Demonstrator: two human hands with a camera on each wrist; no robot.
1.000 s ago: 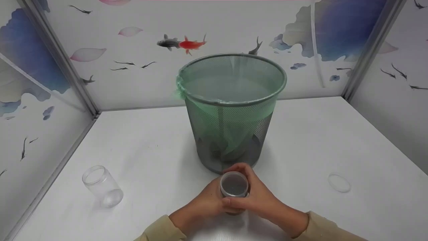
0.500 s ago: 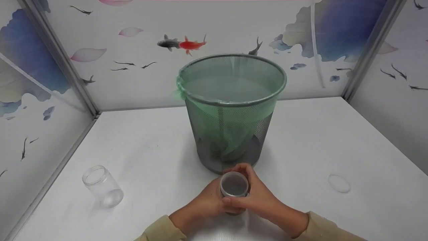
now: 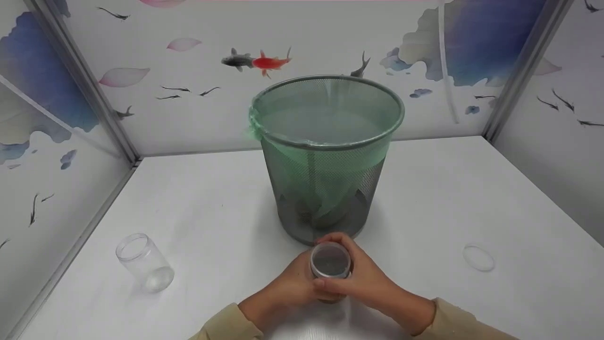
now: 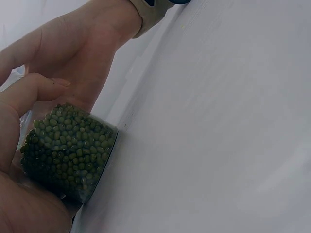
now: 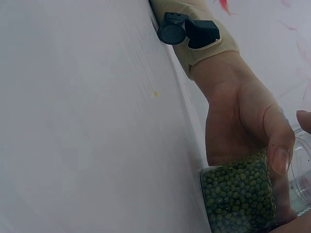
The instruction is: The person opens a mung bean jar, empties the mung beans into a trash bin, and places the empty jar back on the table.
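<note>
Both hands grip one clear jar (image 3: 331,259) low over the table, before the bin. In the head view its top faces up; whether a lid covers it I cannot tell. Green mung beans (image 4: 70,150) fill the jar's lower part in the left wrist view. My left hand (image 3: 292,281) wraps around the jar's side. My right hand (image 3: 375,278) curls round its upper part, thumb near the rim. The right wrist view shows the beans (image 5: 238,194) with the left thumb (image 5: 279,158) against the jar. The palms hide much of the jar.
A green-lined mesh wastebasket (image 3: 330,184) stands just beyond the hands. To the left is an upright clear jar (image 3: 158,278) that looks empty. A thin clear round lid or ring (image 3: 479,258) lies at right. Patterned panels (image 3: 188,118) wall the white table (image 3: 212,189).
The right hand's fingers have shifted very slightly at the jar's far rim. Jar, left hand and the other things have stayed in place.
</note>
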